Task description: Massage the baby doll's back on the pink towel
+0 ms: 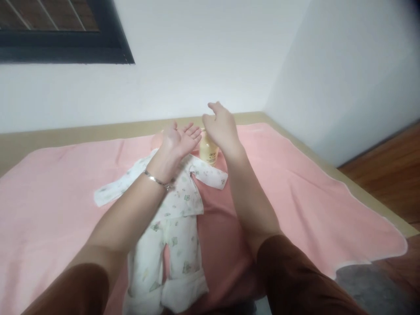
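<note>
My left hand [180, 141] is palm up with its fingers spread, just left of a pale yellow bottle [208, 152]. Over the bottle's top right side hovers my right hand [223, 129], thumb and forefinger apart; its other fingers are mostly hidden. Whether it touches the bottle top, I cannot tell. Below my hands lies a small white long-sleeved top [183, 199] with a green print. Matching small trousers [182, 249] with turned-up cuffs lie under its hem. My left forearm covers part of both garments.
A pink sheet [282, 183] covers most of the tan-edged surface [131, 132]. Behind rises a white wall [203, 57] with a dark-framed window [65, 48] at upper left. A peach-coloured object [156, 140] is partly hidden behind my left hand. Brown wood [387, 162] shows at right.
</note>
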Action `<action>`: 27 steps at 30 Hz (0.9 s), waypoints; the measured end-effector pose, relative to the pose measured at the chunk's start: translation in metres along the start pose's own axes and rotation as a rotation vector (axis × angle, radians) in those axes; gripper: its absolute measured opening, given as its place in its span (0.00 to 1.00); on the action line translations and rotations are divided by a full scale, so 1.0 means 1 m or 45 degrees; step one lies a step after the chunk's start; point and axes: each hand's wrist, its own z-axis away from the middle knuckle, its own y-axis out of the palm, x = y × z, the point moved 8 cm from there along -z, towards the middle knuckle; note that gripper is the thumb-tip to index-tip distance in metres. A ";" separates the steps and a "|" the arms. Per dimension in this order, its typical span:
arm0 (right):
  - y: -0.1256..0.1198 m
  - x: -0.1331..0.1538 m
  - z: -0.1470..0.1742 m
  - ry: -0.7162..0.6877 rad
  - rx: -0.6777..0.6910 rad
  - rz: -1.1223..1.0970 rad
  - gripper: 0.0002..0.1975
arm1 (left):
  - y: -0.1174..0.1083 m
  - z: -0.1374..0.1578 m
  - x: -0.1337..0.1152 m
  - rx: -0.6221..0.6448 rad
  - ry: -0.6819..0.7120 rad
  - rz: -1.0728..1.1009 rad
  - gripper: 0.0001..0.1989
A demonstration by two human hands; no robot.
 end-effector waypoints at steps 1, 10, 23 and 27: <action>0.006 -0.001 -0.003 0.006 0.000 0.007 0.29 | 0.005 0.001 0.000 0.007 -0.020 0.051 0.36; 0.032 0.023 0.011 0.067 0.177 0.156 0.29 | 0.007 0.025 -0.009 -0.066 -0.094 0.341 0.35; 0.041 0.017 0.009 0.073 0.184 0.210 0.29 | -0.071 0.066 -0.024 -0.072 0.092 0.112 0.32; 0.041 0.018 0.007 0.130 0.210 0.217 0.28 | -0.115 0.074 -0.035 -0.187 0.212 -0.008 0.30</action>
